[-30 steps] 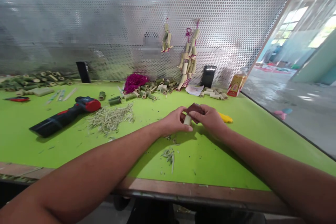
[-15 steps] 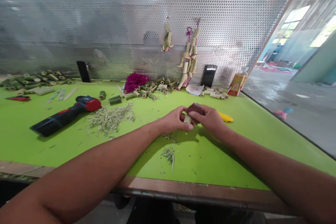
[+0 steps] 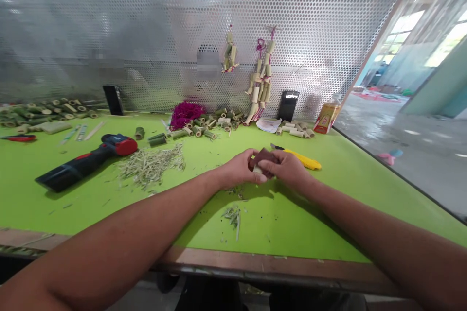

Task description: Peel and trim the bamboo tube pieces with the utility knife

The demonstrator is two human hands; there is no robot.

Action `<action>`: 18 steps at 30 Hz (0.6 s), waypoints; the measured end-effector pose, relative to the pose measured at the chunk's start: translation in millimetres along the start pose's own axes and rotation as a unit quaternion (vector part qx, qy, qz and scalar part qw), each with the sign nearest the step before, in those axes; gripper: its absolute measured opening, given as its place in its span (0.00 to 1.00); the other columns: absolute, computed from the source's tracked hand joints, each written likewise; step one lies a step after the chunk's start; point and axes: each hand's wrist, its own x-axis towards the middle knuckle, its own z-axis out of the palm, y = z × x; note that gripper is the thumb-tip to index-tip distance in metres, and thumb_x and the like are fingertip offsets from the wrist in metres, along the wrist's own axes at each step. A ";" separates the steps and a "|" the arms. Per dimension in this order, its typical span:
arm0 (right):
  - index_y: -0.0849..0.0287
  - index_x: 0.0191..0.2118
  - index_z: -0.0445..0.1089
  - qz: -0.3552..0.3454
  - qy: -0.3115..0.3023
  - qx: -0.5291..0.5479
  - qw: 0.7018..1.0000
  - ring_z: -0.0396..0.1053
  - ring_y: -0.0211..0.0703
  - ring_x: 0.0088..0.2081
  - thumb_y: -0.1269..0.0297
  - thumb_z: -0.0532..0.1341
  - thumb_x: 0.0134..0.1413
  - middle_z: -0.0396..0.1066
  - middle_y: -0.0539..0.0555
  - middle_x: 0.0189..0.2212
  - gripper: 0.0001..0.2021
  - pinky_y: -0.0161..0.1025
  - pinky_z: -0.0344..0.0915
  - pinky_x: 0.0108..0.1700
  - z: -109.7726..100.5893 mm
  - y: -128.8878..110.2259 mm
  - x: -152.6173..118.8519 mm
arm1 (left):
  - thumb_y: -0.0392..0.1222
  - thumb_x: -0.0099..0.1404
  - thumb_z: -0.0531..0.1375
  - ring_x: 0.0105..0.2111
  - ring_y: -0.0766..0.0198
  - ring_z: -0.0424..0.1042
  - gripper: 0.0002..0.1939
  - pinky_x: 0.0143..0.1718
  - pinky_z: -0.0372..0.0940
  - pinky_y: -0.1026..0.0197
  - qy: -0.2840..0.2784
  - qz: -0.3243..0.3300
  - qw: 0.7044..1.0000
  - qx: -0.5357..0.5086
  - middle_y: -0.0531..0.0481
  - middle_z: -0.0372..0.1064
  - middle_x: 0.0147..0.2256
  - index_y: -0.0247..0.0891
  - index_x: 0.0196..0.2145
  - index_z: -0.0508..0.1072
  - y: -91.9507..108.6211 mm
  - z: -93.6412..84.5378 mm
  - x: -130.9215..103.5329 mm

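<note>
Between thumb and fingers, my left hand grips a short pale bamboo piece, mostly covered now. My right hand is closed on a dark brown sheet of sandpaper, which lies bent over the bamboo. Both hands meet just above the green tabletop. A yellow utility knife lies right behind my right hand, its dark tip pointing left. Below the hands, small shavings are scattered on the green surface.
A black and red cordless power tool lies at left beside a heap of shavings. Cut bamboo pieces, purple string, a phone and a bottle line the back. Bamboo figures hang on the perforated metal panel.
The sandpaper has shifted down and left over the bamboo piece, hiding more of it. My right hand has moved slightly, and more of the yellow knife shows.
</note>
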 end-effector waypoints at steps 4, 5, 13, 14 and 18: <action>0.59 0.32 0.70 0.021 0.020 0.031 0.999 0.63 0.38 0.25 0.52 0.63 0.47 0.70 0.51 0.25 0.14 0.36 0.59 0.28 1.9 0.0 0.3 | 0.43 0.44 0.72 0.39 0.59 0.72 0.37 0.40 0.67 0.56 0.002 0.000 1.000 0.017 0.43 0.71 0.40 0.35 0.48 0.60 2.1 0.8 -1.4; 0.59 0.33 0.71 0.017 -0.005 0.027 0.999 0.63 0.38 0.26 0.52 0.64 0.47 0.70 0.51 0.25 0.14 0.36 0.59 0.28 2.5 -0.6 -0.1 | 0.42 0.43 0.72 0.39 0.60 0.72 0.36 0.40 0.66 0.57 0.005 0.008 1.000 0.029 0.44 0.71 0.40 0.35 0.47 0.61 2.3 1.0 -1.6; 0.59 0.33 0.71 0.028 -0.009 0.011 1.000 0.64 0.38 0.25 0.52 0.64 0.47 0.71 0.51 0.25 0.14 0.36 0.59 0.28 1.9 -3.5 -1.2 | 0.42 0.43 0.72 0.39 0.60 0.71 0.36 0.41 0.66 0.57 0.008 0.010 0.999 0.048 0.43 0.70 0.41 0.35 0.48 0.61 2.2 0.5 -1.0; 0.59 0.33 0.71 0.028 -0.022 0.007 0.999 0.64 0.39 0.25 0.52 0.64 0.46 0.72 0.52 0.25 0.14 0.36 0.59 0.28 1.8 -3.3 -1.3 | 0.42 0.42 0.72 0.40 0.60 0.71 0.36 0.41 0.65 0.57 0.012 0.014 0.998 0.057 0.43 0.70 0.42 0.35 0.47 0.62 2.4 0.5 -1.0; 0.59 0.33 0.71 0.035 0.037 0.004 0.999 0.64 0.39 0.25 0.51 0.63 0.48 0.71 0.52 0.25 0.15 0.37 0.59 0.28 1.9 -2.6 -0.2 | 0.43 0.45 0.71 0.38 0.60 0.71 0.36 0.38 0.66 0.57 0.009 0.000 0.999 0.035 0.42 0.71 0.40 0.35 0.49 0.60 1.5 0.6 -0.5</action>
